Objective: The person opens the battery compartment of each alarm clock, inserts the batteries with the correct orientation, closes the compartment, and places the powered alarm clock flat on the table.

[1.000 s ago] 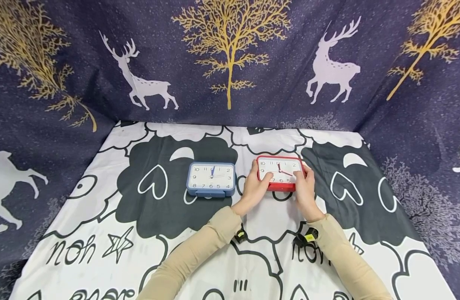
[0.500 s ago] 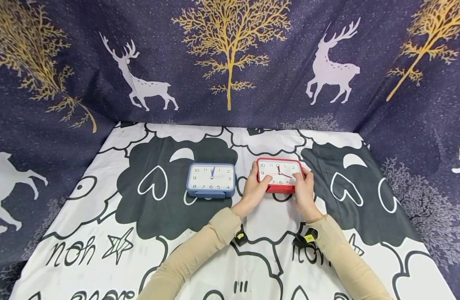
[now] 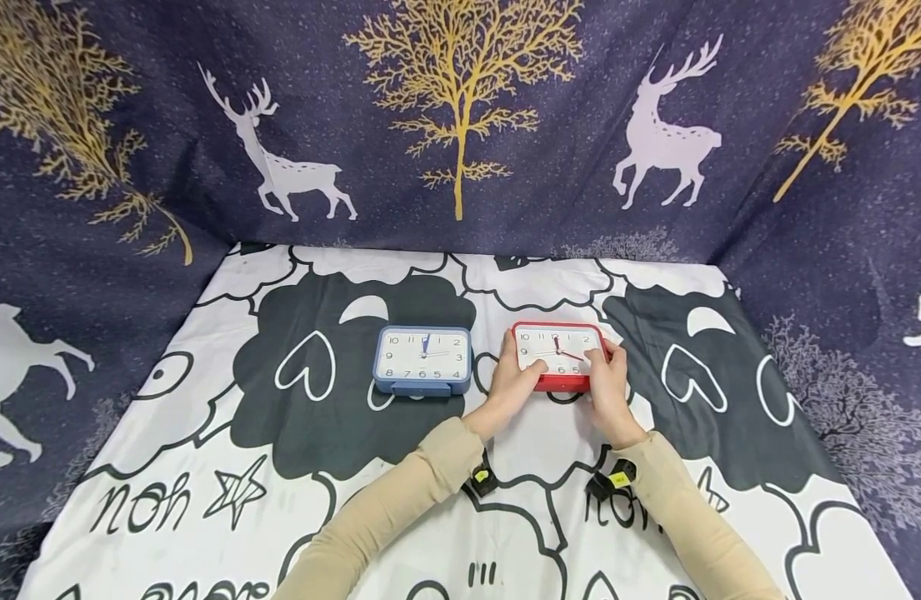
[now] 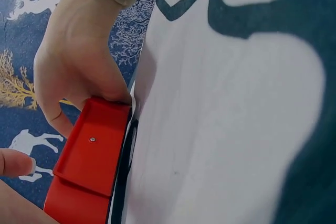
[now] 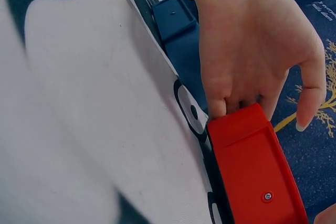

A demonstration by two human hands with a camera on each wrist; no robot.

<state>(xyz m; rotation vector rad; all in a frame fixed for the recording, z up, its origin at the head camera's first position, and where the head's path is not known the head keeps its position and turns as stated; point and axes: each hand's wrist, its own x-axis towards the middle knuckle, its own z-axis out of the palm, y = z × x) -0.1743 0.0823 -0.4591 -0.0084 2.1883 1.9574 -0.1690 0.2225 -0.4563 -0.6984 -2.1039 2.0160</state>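
Observation:
A red rectangular alarm clock [image 3: 558, 343] with a white dial faces up toward me. My left hand [image 3: 511, 387] grips its left side, thumb over the lower front. At the right side my right hand [image 3: 610, 387] holds it the same way. In the left wrist view the clock's red base [image 4: 92, 150] has a small screw, with the right hand [image 4: 79, 45] beyond and the left thumb [image 4: 18, 162] close by. The right wrist view shows the left hand [image 5: 257, 45] with fingers behind the red base [image 5: 252, 161]. Whether the clock touches the cloth, I cannot tell.
A blue alarm clock [image 3: 422, 354] of similar shape rests on the cloth left of the red one. Black-and-white patterned cloth [image 3: 535, 433] covers the table. Dark blue curtains [image 3: 400, 183] with deer and trees enclose the back and sides. Black wrist cameras [image 3: 484, 479] hang below the cuffs.
Both hands have brought the red clock slightly nearer to me, and a touch leftward. Their hold stays much the same. The blue clock has not moved.

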